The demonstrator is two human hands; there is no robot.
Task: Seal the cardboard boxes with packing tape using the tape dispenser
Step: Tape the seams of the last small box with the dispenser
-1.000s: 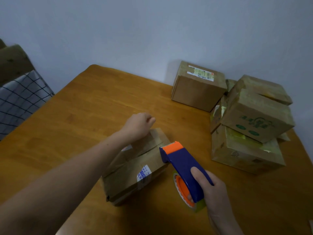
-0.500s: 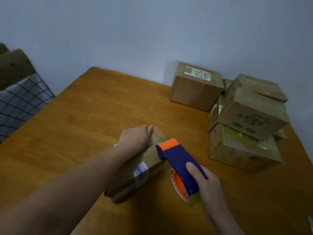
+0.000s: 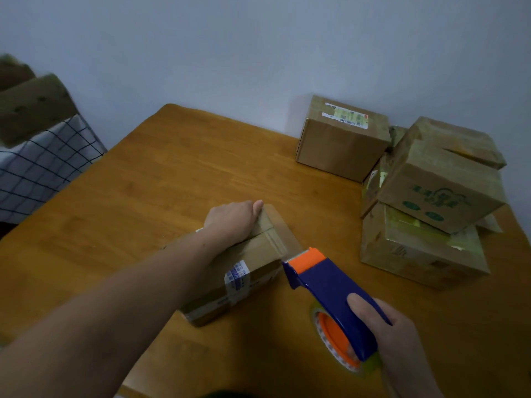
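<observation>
The small cardboard box lies on the wooden worktop, with the left hand resting on its top; the fingers are out of sight, so I cannot tell that grip. Just right of the box, the right hand has its grip clamped around the blue tape dispenser, whose orange head is at the box's right edge. More boxes are stacked well off to the box's right.

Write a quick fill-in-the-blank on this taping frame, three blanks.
The blue-and-orange plastic tape dispenser is gripped by the ____ hand. The small brown cardboard box lies under the ____ hand. A strip of clear tape runs from that box to the dispenser's ____ head.
Missing words: right; left; orange.
</observation>
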